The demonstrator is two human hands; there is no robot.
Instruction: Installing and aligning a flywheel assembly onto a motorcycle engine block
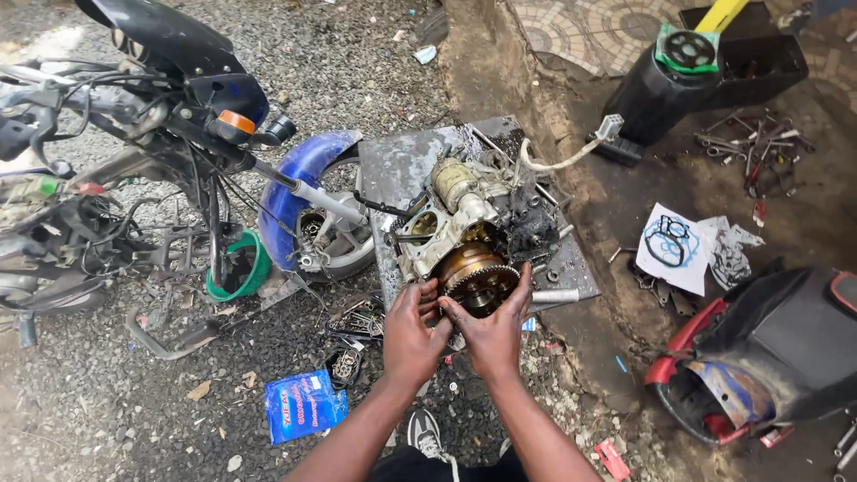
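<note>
Gripping from both sides, the left hand (412,328) and the right hand (494,328) close their fingers (430,293) around the lower rim of a round flywheel (476,277) just below the centre of the frame. That toothed, brass-brown disc sits on the near face of a greasy engine block (455,219), and the fingertips curl onto its edge from below while the wrists lie close together under it. The thumb of the right hand reaches up along the disc's right side.

Cast grey metal makes up the block, lumpy and oil-stained, with a pale cylindrical part on top. It rests on a flat, wet-looking grey metal sheet (397,165) laid on gravel ground.

At the left of the frame stands a stripped motorcycle (134,161) with a blue front mudguard (299,178) and bare cables; a green round bowl (243,268) sits beneath it. A blue plastic packet (303,406) lies on the gravel at lower centre. At upper right, loose spanners (759,152) are scattered on dark ground beside a black container (665,85). White paper with gasket outlines (678,241) lies right of centre, above a red and black body panel (768,357).
</note>
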